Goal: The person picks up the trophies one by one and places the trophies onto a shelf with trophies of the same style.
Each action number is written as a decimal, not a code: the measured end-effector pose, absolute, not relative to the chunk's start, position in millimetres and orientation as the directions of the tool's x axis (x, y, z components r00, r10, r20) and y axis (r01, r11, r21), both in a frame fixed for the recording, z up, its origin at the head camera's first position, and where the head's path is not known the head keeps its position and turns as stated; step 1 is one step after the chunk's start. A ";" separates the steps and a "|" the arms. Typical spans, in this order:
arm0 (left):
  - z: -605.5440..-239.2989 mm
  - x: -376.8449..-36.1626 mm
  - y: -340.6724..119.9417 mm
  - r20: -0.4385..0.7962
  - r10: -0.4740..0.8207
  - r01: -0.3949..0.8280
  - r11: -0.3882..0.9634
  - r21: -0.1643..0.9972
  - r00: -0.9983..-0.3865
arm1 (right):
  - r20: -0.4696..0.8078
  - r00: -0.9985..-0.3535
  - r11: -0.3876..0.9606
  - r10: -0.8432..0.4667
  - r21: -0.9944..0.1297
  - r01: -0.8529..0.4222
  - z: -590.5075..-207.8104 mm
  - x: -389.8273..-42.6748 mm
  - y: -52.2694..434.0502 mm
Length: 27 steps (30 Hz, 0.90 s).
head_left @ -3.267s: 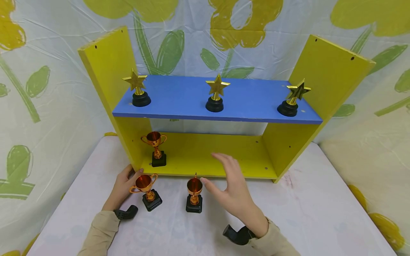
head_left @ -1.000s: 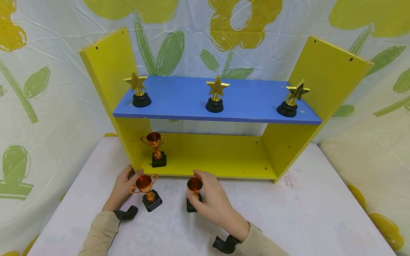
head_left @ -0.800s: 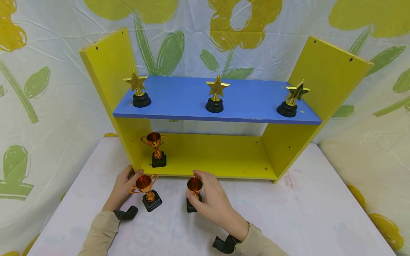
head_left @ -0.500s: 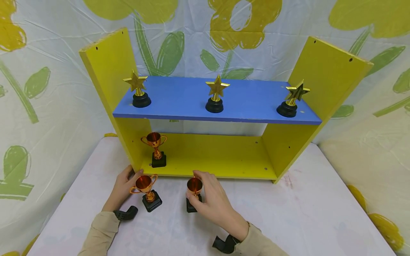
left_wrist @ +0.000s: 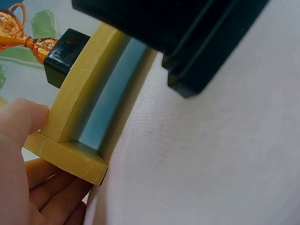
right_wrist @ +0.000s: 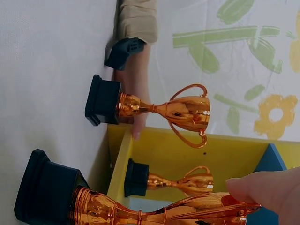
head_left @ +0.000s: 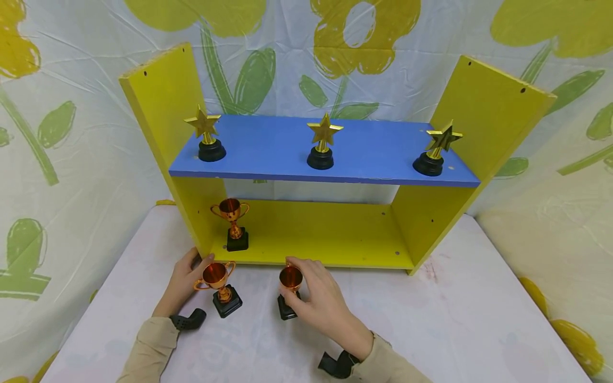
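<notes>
My right hand (head_left: 321, 300) pinches a copper-coloured trophy cup (head_left: 291, 277) by its bowl, thumb on the near side. Its black base (right_wrist: 47, 190) is close to the tabletop; I cannot tell whether it touches. My left hand (head_left: 184, 279) grips the front lower left corner of the yellow shelf unit (head_left: 316, 229), thumb against its front edge and fingers round the outer side in the left wrist view. A second trophy cup (head_left: 215, 274) stands upright on the table just right of my left hand. Another trophy cup (head_left: 231, 209) stands on the lower board at the left.
Gold star trophies stand on the blue shelf board (head_left: 268, 143) at its left (head_left: 203, 123), middle (head_left: 324, 131) and right (head_left: 442, 138). A white cloth covers the table (head_left: 431, 330). A flower-printed curtain (head_left: 287, 80) hangs behind and at both sides.
My right hand has come left and down from an open pose and taken hold of the trophy cup. Just now that cup's base has shifted slightly. My left hand stays on the shelf unit.
</notes>
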<state>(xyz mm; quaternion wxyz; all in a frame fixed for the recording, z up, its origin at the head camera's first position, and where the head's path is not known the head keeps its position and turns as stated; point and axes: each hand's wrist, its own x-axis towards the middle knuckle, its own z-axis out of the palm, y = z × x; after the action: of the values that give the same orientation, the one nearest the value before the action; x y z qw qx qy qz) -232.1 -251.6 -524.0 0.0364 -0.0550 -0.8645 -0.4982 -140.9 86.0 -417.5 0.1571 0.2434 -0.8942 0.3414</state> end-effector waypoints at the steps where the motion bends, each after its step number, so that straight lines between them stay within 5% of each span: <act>1: -524.1 -232.1 -251.6 0.118 0.059 0.132 0.496 0.858 -0.991 | 0.453 -0.832 0.660 -0.320 -0.524 -0.539 -417.6 -140.7 85.8; 11: -525.0 -233.0 -252.4 0.130 0.061 0.143 0.501 0.853 -0.990 | 0.496 -0.832 0.781 -0.247 -0.406 -0.475 -418.2 -139.8 83.9; 27: -528.1 -234.6 -254.6 0.141 0.059 0.151 0.506 0.849 -0.988 | 0.525 -0.814 0.770 -0.248 -0.403 -0.495 -419.4 -142.0 83.4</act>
<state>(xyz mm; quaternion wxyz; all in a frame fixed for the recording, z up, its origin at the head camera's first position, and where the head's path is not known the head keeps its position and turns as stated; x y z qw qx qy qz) -234.6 -254.6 -528.1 0.0467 -0.0606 -0.8664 -0.4934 -142.0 83.4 -419.4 0.2272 0.2034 -0.9128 0.2715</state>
